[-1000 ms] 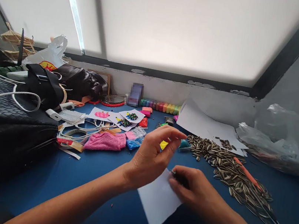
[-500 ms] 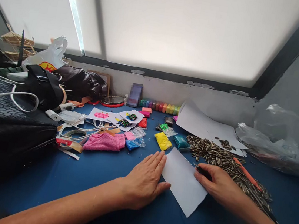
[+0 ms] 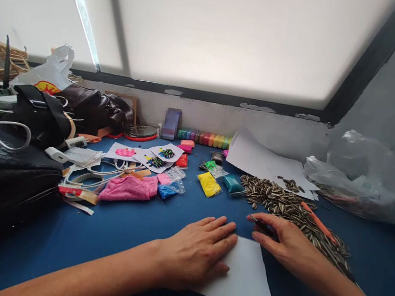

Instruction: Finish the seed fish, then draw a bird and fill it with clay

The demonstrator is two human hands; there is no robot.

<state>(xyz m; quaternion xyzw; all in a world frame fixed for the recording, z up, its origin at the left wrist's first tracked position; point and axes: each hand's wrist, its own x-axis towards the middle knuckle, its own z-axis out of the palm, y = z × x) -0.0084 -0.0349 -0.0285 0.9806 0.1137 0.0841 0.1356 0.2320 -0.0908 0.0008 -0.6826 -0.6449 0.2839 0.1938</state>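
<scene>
Two hands meet at one white paper (image 3: 246,279) near on the blue table (image 3: 133,227): the left hand (image 3: 200,254) presses flat and open on its left part, the right hand (image 3: 283,242), gripping a dark pen (image 3: 262,223), touches its far right corner.

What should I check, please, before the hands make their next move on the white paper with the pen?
1. White paper lies flat on the blue table: ok.
2. Left hand rests palm-down on the paper's left part: ok.
3. Right hand grips a dark pen: ok.
4. Pen tip on the paper: not ok, it points past the top edge.
5. Sunflower seeds kept off the paper: ok.
6. Pen cap off: cannot tell.
</scene>
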